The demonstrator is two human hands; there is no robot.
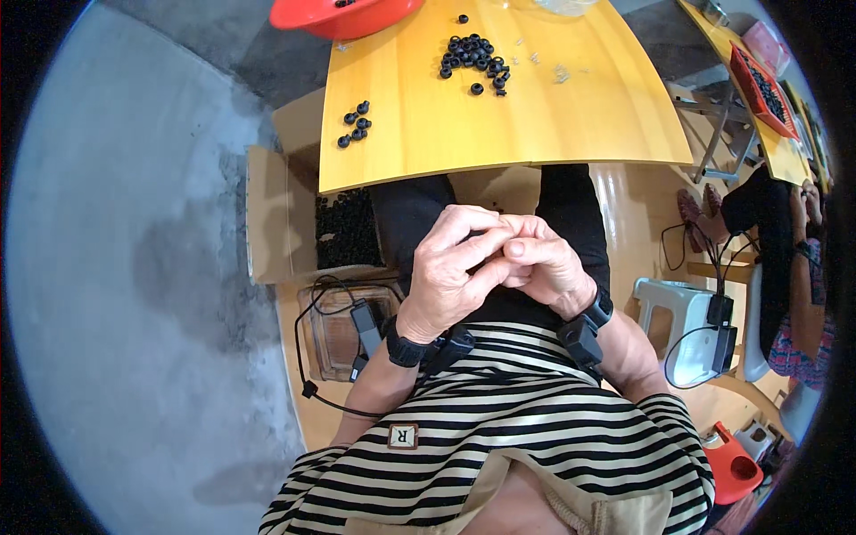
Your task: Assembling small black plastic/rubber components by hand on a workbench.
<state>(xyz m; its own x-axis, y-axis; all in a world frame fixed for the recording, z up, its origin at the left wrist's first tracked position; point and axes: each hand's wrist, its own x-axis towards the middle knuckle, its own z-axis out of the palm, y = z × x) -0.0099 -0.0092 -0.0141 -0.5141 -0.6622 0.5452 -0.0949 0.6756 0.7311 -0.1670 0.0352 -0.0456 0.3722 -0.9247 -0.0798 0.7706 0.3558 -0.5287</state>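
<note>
— While both hands are raised over the lap, what are they doing?

— They are pressed together, fingertips meeting. The left hand point(450, 267) curls over from the left, the right hand point(544, 267) meets it from the right, and the fingers point(477, 234) pinch at something tiny between them. What it is stays hidden, so I cannot tell whether anything is really gripped.

— Anything on the wrists?

— Each wears a black wrist strap point(406, 349) with a small black box attached, just above a striped shirt point(526, 410).

— And farther out?

— Ahead of the hands stands a yellow wooden worktop point(535, 98). Near its far middle lies a heap of black rubber rings point(475, 58); a smaller cluster of rings point(355, 123) sits well apart near the left edge. A few small pale bits point(560, 73) are scattered just right of the heap. A red bowl point(343, 13) rests at the far left corner, partly out of view.

— Below the worktop?

— To the left, an open cardboard box point(267, 214) on the floor holds more black pieces point(346, 230). Nearer the person sits a clear plastic tub point(334, 334) with a black cable point(308, 357) looping across it.

— On the right?

— A grey plastic stool point(678, 312) stands there, with a black power pack point(720, 334) hanging beside it. Beyond, another person's arm point(807, 294) shows at a second worktop that carries a red tray point(762, 85) of dark parts.
</note>
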